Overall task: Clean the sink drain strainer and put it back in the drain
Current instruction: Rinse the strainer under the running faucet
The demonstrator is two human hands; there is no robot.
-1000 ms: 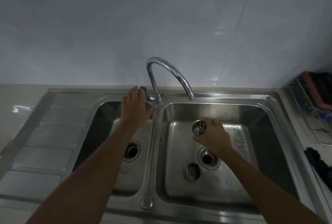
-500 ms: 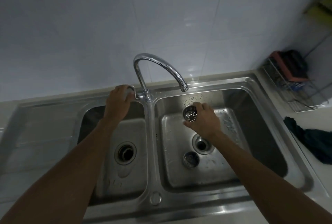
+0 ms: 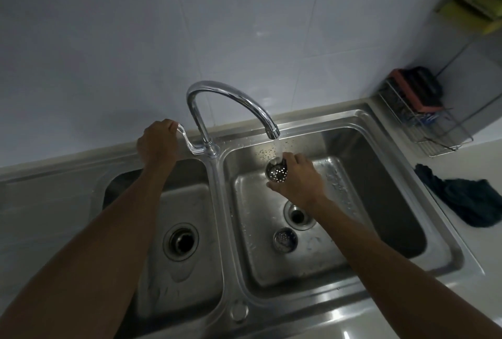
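Observation:
My right hand (image 3: 298,179) holds a small perforated metal strainer (image 3: 277,173) tilted on its side under the faucet spout (image 3: 272,132). Water runs from the spout onto the strainer. My left hand (image 3: 159,141) is closed around the faucet lever (image 3: 187,139) at the back of the left basin. The open drain (image 3: 298,215) of the right basin lies just below my right wrist. A second round strainer piece (image 3: 284,239) rests on the basin floor beside that drain.
The double steel sink (image 3: 220,230) has a left basin with its own drain (image 3: 180,241). A wire rack (image 3: 423,124) with dark items stands on the counter at right. A dark cloth (image 3: 467,200) lies near the sink's right rim.
My left hand has pulled the lever up and to the left, and water now flows from the spout. My right hand has kept the strainer under the spout.

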